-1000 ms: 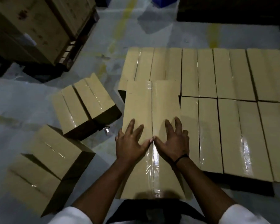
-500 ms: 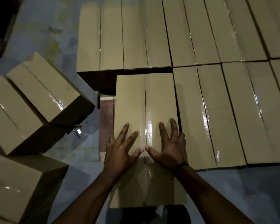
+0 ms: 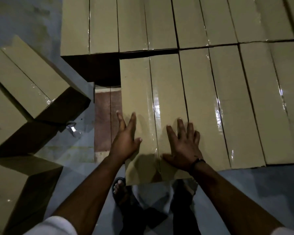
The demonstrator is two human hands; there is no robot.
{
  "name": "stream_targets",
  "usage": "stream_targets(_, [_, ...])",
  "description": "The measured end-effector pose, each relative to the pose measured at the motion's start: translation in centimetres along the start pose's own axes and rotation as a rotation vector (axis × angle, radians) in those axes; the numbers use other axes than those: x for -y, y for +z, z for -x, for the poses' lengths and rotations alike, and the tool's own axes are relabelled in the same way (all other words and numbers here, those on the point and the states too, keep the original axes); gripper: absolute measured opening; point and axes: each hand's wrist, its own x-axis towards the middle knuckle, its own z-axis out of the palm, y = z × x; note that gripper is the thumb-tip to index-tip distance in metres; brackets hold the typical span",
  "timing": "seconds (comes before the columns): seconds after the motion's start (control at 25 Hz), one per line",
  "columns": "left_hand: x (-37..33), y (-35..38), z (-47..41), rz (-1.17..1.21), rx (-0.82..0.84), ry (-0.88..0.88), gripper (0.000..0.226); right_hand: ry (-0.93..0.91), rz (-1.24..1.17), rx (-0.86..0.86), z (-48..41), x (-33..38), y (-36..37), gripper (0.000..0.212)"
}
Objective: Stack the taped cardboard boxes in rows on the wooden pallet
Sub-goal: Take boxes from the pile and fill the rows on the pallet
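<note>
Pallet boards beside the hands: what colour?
Reddish-brown wood; the pallet boards show best in the head view.

Both hands lay flat on near-row taped box (image 3: 153,106), left hand (image 3: 126,141) at its left edge, right hand (image 3: 183,146) right of tape seam; bare wooden pallet (image 3: 103,119) patch left of it

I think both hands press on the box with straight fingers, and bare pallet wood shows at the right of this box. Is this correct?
Not quite. In the head view the bare pallet wood shows at the left of this box. The rest holds.
</note>
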Motion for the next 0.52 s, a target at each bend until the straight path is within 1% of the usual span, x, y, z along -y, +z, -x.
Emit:
stream_targets(0.16, [0.4, 0.2, -0.1, 0.027, -0.01, -0.041, 0.107, 0.016, 0.004, 0.09, 2.5, -0.8, 2.9, 0.142])
stream_targets(0.28, [0.8, 0.5, -0.3, 0.052, -0.042, -0.057, 0.109, 0.014, -0.013, 0.114, 3.1, -1.5, 3.3, 0.154])
stream_targets(0.4, [1.2, 0.9, -0.4, 0.076, -0.073, -0.073, 0.109, -0.035, 0.1, 0.163, 3.3, -1.8, 2.9, 0.16])
stream_targets(0.52, [1.5, 1.1, -0.5, 0.106, -0.094, -0.093, 0.111, -0.07, 0.161, 0.182, 3.4, -2.1, 2.7, 0.156])
